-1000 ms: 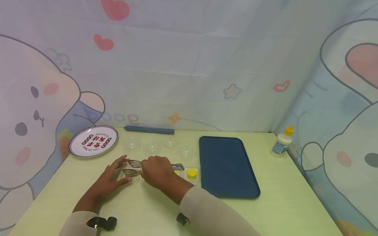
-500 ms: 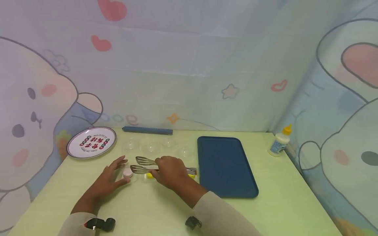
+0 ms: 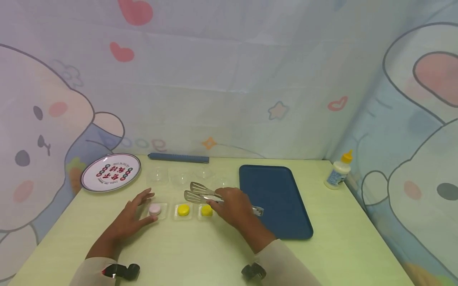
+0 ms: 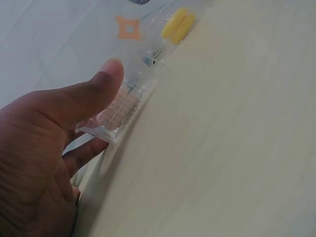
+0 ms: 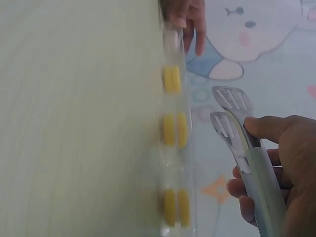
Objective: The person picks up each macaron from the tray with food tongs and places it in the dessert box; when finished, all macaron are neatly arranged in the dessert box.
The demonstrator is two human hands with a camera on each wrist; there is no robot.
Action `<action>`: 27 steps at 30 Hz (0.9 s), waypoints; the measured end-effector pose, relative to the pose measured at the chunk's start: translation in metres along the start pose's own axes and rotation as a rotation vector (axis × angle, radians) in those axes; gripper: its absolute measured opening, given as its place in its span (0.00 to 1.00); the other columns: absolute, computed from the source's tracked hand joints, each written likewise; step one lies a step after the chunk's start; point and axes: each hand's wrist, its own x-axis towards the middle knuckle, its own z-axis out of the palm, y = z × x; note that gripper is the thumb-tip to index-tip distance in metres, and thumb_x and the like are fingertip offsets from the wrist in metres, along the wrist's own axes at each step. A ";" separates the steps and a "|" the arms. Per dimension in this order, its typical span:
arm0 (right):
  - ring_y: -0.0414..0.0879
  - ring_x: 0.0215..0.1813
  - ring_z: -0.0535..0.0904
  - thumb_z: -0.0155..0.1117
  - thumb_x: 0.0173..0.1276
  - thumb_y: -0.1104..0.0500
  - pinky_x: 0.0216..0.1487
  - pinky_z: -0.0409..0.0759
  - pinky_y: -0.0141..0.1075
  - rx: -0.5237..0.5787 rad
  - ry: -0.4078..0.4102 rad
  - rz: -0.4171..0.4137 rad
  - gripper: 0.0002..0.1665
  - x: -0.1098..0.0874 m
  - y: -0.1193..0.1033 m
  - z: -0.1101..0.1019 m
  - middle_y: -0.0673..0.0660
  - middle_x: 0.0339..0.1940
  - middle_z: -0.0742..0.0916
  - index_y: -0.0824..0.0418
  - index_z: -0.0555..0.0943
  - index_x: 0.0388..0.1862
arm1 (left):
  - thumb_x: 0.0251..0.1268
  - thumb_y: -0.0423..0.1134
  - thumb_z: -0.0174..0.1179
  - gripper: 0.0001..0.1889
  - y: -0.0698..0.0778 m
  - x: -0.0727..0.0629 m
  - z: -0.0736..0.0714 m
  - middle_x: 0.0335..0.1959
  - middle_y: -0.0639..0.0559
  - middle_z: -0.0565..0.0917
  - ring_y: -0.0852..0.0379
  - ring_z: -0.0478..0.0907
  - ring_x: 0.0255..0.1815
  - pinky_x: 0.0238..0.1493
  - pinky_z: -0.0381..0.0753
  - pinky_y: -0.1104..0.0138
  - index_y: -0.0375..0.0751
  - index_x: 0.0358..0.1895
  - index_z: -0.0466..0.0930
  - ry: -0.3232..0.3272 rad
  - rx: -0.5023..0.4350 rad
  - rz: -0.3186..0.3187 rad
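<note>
My left hand (image 3: 130,218) holds the end of a clear plastic box (image 4: 143,91) between thumb and fingers. In that box lies a pink macaron (image 3: 155,209). My right hand (image 3: 234,208) grips metal tongs (image 3: 200,194) with slotted ends, raised over the row of boxes. The tong ends stand slightly apart with nothing between them, as the right wrist view (image 5: 232,116) shows. To the right of the pink one, yellow macarons (image 3: 183,210) sit in their own clear boxes. A third yellow macaron (image 5: 176,207) shows in the right wrist view; my right hand hides it in the head view.
Clear domed lids (image 3: 157,174) stand behind the row. A dark blue tray (image 3: 279,202) lies to the right, partly under the right hand. A patterned plate (image 3: 89,178) is at the back left, a blue bar (image 3: 179,158) along the back, a glue bottle (image 3: 338,174) at the far right.
My right hand has moved right with the tongs, from over the left box to above the yellow macarons. The pink macaron has come into view. My left hand has stayed put.
</note>
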 end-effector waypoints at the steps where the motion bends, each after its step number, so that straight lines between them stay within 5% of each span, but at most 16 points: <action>1: 0.44 0.35 0.88 0.77 0.72 0.43 0.30 0.79 0.36 0.012 0.005 0.006 0.14 -0.001 0.005 -0.001 0.48 0.38 0.95 0.52 0.93 0.44 | 0.68 0.43 0.77 0.50 0.000 0.000 0.000 0.78 0.29 0.75 0.19 0.70 0.77 0.78 0.40 0.17 0.36 0.86 0.55 0.001 -0.001 0.003; 11: 0.47 0.38 0.90 0.79 0.70 0.46 0.37 0.87 0.42 0.091 0.065 0.097 0.16 -0.017 0.050 -0.009 0.52 0.40 0.96 0.56 0.94 0.47 | 0.69 0.43 0.77 0.50 -0.001 0.000 0.000 0.78 0.29 0.75 0.19 0.70 0.76 0.78 0.41 0.17 0.36 0.86 0.54 0.000 0.008 0.007; 19: 0.54 0.51 0.94 0.80 0.70 0.45 0.53 0.91 0.52 0.137 0.086 0.178 0.20 -0.035 0.080 -0.018 0.55 0.48 0.96 0.58 0.93 0.52 | 0.69 0.43 0.76 0.50 -0.001 0.000 -0.001 0.78 0.28 0.74 0.18 0.69 0.77 0.78 0.39 0.17 0.36 0.87 0.54 -0.003 -0.006 0.002; 27: 0.56 0.52 0.93 0.80 0.70 0.43 0.51 0.91 0.54 0.071 0.083 0.272 0.24 -0.056 0.114 -0.027 0.58 0.50 0.96 0.58 0.92 0.55 | 0.69 0.42 0.76 0.52 0.000 0.000 0.001 0.78 0.27 0.74 0.18 0.69 0.77 0.79 0.40 0.18 0.34 0.87 0.51 -0.002 0.006 0.001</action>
